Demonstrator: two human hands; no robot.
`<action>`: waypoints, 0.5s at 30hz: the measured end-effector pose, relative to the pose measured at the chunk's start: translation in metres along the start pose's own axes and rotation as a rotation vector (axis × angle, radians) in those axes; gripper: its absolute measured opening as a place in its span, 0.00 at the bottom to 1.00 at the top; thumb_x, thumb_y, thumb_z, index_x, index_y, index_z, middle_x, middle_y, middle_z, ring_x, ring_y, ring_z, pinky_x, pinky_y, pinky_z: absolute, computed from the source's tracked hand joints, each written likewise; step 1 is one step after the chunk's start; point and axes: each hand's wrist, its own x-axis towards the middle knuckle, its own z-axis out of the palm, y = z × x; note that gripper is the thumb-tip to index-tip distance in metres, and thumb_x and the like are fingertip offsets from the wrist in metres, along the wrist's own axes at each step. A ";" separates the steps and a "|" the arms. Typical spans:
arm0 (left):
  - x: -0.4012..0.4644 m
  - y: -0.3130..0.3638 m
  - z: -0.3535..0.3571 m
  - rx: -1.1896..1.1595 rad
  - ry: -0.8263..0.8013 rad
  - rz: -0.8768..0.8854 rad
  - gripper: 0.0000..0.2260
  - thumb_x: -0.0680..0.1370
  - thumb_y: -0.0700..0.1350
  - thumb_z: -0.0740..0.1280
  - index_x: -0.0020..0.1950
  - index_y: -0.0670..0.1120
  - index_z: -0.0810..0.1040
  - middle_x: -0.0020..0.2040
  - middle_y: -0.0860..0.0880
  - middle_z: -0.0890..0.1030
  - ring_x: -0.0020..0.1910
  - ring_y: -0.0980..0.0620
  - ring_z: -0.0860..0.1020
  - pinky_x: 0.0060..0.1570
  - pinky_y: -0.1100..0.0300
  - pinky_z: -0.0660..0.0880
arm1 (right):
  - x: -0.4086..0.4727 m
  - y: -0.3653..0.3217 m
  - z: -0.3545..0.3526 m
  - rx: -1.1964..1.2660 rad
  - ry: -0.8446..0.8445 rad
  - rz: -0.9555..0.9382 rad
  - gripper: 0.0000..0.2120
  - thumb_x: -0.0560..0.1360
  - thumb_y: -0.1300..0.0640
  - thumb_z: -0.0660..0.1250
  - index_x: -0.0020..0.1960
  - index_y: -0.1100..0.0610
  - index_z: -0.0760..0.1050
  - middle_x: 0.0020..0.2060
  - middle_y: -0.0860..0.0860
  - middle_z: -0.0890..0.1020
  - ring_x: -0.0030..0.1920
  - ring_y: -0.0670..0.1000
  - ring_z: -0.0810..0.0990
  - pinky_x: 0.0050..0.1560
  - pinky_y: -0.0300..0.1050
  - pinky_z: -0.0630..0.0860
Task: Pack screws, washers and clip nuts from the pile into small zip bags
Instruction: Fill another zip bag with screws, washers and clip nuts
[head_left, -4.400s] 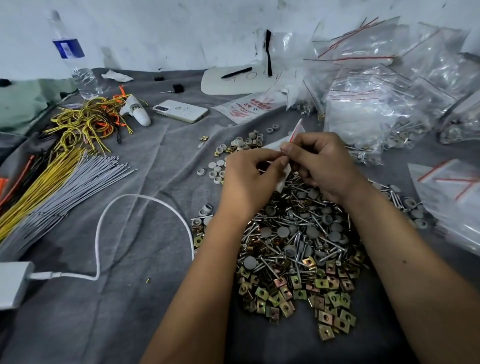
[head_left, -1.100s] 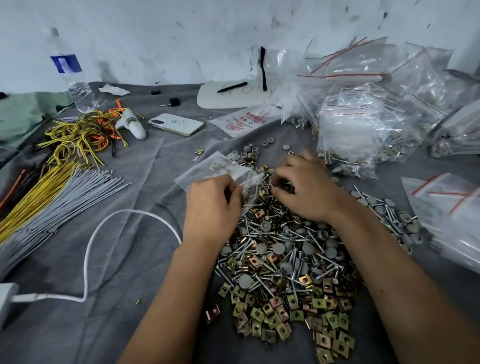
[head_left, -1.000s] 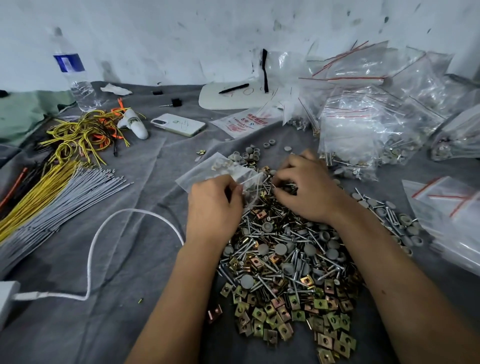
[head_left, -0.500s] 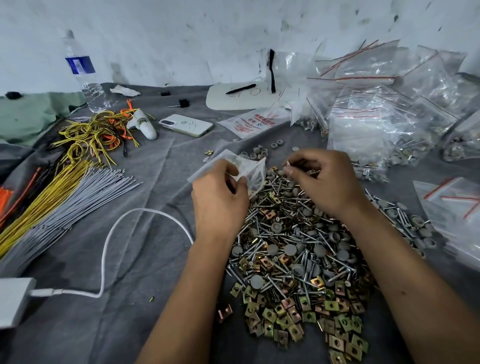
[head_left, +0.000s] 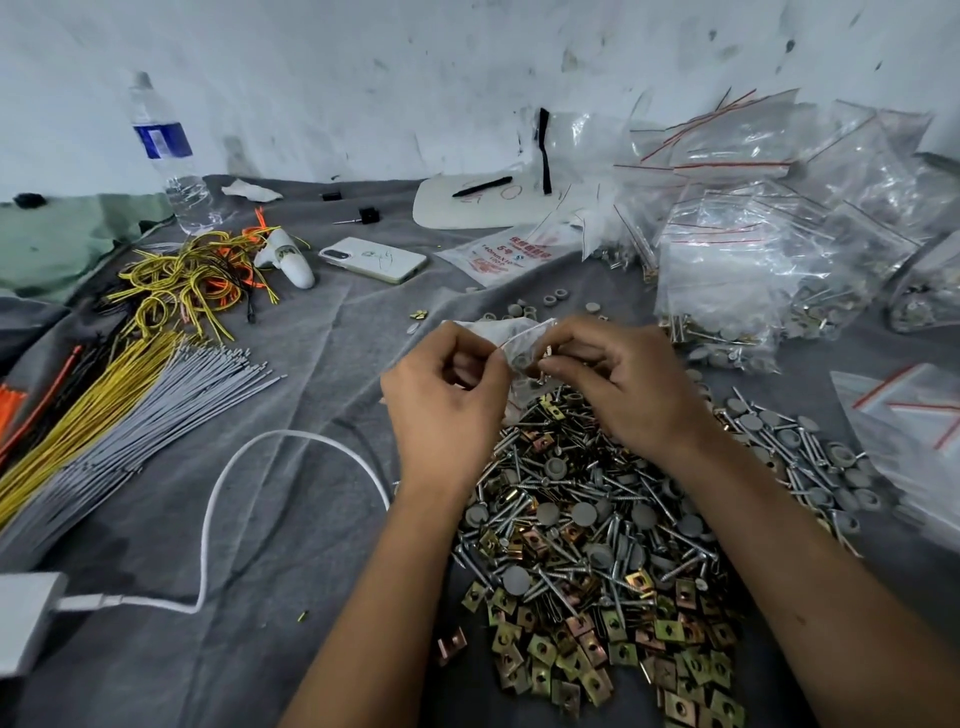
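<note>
Both hands have lifted off the heap, I see. The left hand (head_left: 447, 400) pinches the crinkly clear zip bag (head_left: 511, 343) and the right hand (head_left: 618, 384) pinches its mouth, just above the glinting pile (head_left: 587, 545) of slim screws, round grey washers and square brassy clip nuts on grey cloth (head_left: 291, 519).
</note>
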 end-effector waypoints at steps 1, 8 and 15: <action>0.000 0.001 -0.001 -0.011 0.006 0.002 0.09 0.73 0.35 0.73 0.36 0.46 0.79 0.26 0.56 0.73 0.27 0.57 0.71 0.29 0.65 0.69 | 0.000 -0.001 0.001 -0.006 0.005 -0.007 0.08 0.77 0.58 0.73 0.55 0.54 0.84 0.47 0.39 0.86 0.49 0.36 0.85 0.50 0.29 0.77; -0.003 0.002 0.004 0.023 -0.024 0.034 0.09 0.74 0.37 0.72 0.36 0.48 0.79 0.30 0.52 0.81 0.28 0.54 0.79 0.28 0.59 0.76 | -0.002 -0.001 0.007 0.133 0.143 0.067 0.07 0.77 0.58 0.74 0.54 0.55 0.86 0.41 0.45 0.87 0.21 0.50 0.77 0.26 0.41 0.74; -0.003 0.002 0.004 0.044 0.040 0.098 0.09 0.73 0.37 0.72 0.36 0.48 0.78 0.30 0.54 0.79 0.29 0.54 0.78 0.29 0.64 0.73 | -0.001 0.000 0.006 0.121 0.169 0.103 0.07 0.75 0.56 0.76 0.52 0.55 0.87 0.42 0.45 0.88 0.21 0.51 0.78 0.26 0.42 0.75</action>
